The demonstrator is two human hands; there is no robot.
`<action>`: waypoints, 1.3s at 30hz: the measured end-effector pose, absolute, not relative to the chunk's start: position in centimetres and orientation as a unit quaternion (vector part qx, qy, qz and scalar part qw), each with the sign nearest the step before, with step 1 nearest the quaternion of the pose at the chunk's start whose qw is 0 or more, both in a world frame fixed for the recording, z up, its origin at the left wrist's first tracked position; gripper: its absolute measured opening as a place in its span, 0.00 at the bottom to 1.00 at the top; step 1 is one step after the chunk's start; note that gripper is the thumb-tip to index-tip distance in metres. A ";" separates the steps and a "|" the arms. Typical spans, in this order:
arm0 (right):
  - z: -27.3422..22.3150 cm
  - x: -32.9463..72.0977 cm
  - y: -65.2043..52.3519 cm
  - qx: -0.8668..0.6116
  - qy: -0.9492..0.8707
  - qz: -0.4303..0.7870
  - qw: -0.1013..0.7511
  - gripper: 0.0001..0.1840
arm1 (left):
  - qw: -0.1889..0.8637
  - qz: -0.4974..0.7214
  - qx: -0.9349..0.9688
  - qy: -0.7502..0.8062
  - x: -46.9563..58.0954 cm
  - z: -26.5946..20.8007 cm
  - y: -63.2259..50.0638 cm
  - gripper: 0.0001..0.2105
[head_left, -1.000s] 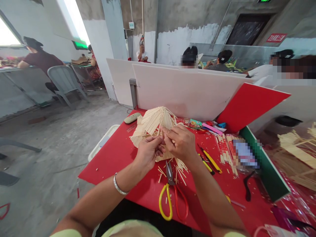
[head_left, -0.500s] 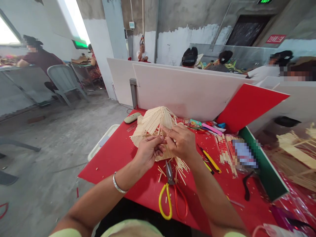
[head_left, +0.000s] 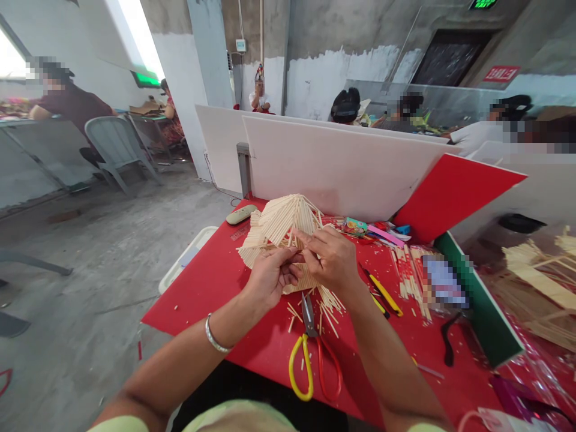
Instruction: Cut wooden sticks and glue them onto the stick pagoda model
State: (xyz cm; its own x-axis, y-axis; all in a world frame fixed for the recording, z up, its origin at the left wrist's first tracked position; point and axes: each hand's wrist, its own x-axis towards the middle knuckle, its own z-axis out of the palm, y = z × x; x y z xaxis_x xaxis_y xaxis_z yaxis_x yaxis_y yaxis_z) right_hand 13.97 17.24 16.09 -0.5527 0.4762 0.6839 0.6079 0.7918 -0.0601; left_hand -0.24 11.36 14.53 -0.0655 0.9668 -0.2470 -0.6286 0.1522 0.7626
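Note:
A small roofed model built of thin pale wooden sticks (head_left: 281,219) stands on the red tabletop (head_left: 202,285). My left hand (head_left: 273,273) is in front of it, thumb and forefinger pinched together. My right hand (head_left: 330,255) meets those fingertips from the right, also pinching, with one finger reaching up by the roof's lower edge. Whatever lies between the fingertips is too small and hidden to make out. Just below my hands, scissors (head_left: 309,327) with one yellow and one red handle lie beside loose cut sticks (head_left: 330,309).
Yellow-handled cutters (head_left: 386,292) and bundled sticks (head_left: 409,276) lie to the right, by a green-sided panel (head_left: 479,300). A glasses case (head_left: 242,214) sits at the far left corner. White boards (head_left: 333,165) stand along the back edge. Several people work beyond.
The camera view has shifted very slightly. Both hands keep almost the same pose at the stick model.

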 end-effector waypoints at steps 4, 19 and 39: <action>16.0 13.9 17.3 -0.311 -0.876 -0.094 0.357 0.24 | 0.647 0.621 0.215 0.388 -0.3 14.3 11.4 0.09; 16.2 13.7 17.0 -0.312 -0.875 -0.095 0.358 0.24 | 0.637 0.627 0.231 0.385 0.0 14.7 11.2 0.13; 7.7 25.6 8.3 -0.737 -0.657 -0.010 0.157 0.18 | 0.605 0.621 0.273 0.416 0.3 13.7 11.2 0.12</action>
